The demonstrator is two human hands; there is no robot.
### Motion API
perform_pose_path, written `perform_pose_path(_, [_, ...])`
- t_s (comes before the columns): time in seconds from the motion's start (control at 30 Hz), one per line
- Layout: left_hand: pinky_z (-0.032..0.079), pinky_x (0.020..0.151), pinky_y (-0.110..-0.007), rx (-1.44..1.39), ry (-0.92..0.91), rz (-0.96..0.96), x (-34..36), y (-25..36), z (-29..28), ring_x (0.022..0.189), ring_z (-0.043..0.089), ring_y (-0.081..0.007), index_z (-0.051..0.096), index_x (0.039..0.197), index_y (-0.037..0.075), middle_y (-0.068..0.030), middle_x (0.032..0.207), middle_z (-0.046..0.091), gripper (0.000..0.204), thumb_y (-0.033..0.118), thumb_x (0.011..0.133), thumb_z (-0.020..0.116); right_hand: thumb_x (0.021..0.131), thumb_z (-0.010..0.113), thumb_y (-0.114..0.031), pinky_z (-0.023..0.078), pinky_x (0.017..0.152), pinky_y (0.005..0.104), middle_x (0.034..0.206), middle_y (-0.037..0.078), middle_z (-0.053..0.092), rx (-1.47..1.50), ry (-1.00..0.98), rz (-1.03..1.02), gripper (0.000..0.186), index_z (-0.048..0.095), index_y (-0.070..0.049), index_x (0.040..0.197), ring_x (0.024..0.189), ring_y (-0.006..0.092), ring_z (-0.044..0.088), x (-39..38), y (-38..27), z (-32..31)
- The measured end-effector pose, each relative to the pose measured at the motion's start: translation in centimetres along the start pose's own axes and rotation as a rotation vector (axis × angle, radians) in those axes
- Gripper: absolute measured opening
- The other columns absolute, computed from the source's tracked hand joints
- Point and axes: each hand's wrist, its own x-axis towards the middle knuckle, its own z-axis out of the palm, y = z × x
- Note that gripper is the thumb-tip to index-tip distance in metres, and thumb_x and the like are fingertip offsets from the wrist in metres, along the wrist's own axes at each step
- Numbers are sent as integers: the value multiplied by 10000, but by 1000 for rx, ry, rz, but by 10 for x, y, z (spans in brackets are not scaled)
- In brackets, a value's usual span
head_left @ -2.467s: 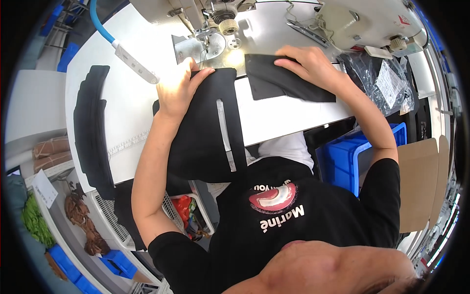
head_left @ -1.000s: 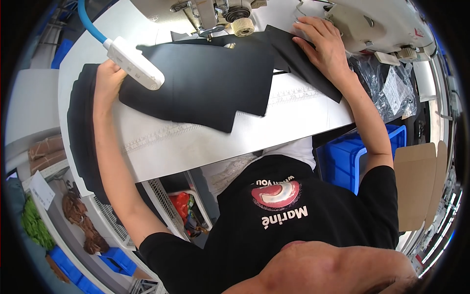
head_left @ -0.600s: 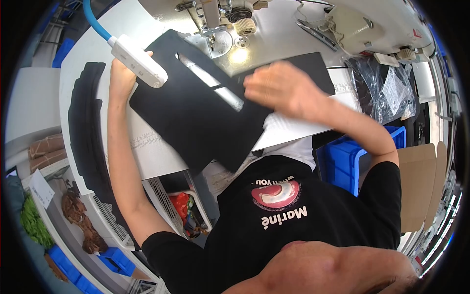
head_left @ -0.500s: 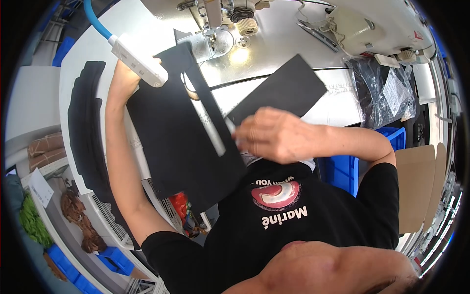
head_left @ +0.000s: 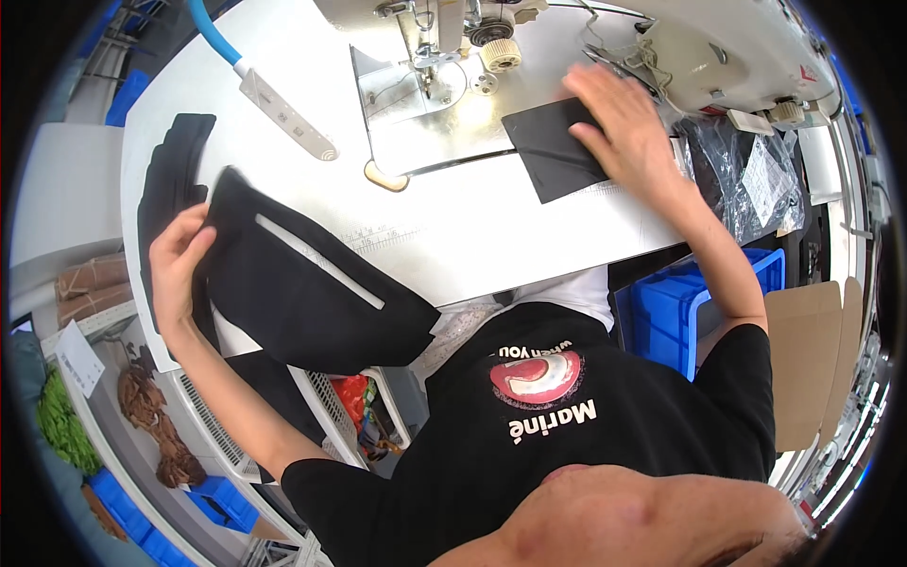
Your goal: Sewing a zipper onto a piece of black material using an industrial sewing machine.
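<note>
1. Slotted black fabric panel (head_left: 274,298): lay at the left of the tabletop (head_left: 463,231), its lower part reaching past the near edge; white showed through its long, slanting slot.
2. Left hand (head_left: 177,269): thumb and fingers pinched the panel's left edge. A stack of black fabric (head_left: 172,175) lay just beside it.
3. Right hand (head_left: 628,142): slightly blurred, fingers extended and thumb spread apart, over a smaller black fabric piece (head_left: 540,142); contact with the cloth could not be told.
4. Blue crate (head_left: 661,321): stood below the tabletop at right; its contents could not be made out. Brown cardboard (head_left: 803,369) stood beside it.
5. White perforated basket (head_left: 213,425): sat beneath the left end of the tabletop, with black cloth between its walls.
6. White tray (head_left: 395,406): stood next to the basket and held a jumble of red and other coloured items.
7. Clear plastic bag (head_left: 713,170): rested at far right, dark material and a white label visible in it.
8. Surface: white, marked with a ruler scale (head_left: 387,236). A sewing machine (head_left: 756,66) occupied the far side; a white bar (head_left: 283,113) on a blue flexible neck (head_left: 213,33) extended over the left.
9. Room: at lower left, a green bundle (head_left: 61,416), a brown bundle (head_left: 142,406) and a blue bin (head_left: 222,501) stood near one another.
</note>
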Motion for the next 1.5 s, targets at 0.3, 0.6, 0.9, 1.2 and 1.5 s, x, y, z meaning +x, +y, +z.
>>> perform_pose_path(0.3, [429,605,-227,2,-793,28,13,57,107,658,530,-51,641,839,-28,-24,762,648,140,67,793,732,919,516,-142,364,1078,410,1364,168,482,493,-183,-230,377,523,17,1261,1279,325,446,130,-123,60])
perform_pose_path(0.6, [468,712,-252,142,-170,450,76,27,187,762,578,-98,633,836,-9,-45,798,634,131,101,844,704,877,620,-133,512,824,364,1057,100,680,456,135,-112,187,668,-38,1031,985,284,633,22,-16,-2])
perform_pose_path(0.9, [431,539,-305,327,13,186,108,23,199,518,510,-137,643,720,-24,-53,562,545,314,253,841,730,805,683,-19,507,876,363,1079,86,685,298,215,44,160,678,-18,965,1014,295,630,-31,21,2])
perform_pose_path(1.2, [325,440,-341,342,35,233,121,12,198,400,378,-134,618,617,-7,-48,453,445,369,278,824,730,810,680,-20,508,871,351,1047,76,696,288,263,25,138,686,-21,947,1004,276,632,-25,20,-2])
perform_pose_path(1.5, [448,609,-350,673,97,367,123,-3,190,637,586,-216,686,887,20,-94,762,658,212,231,880,671,806,657,-9,486,894,361,1013,83,699,596,172,119,125,683,-10,928,1020,266,620,-39,40,-11])
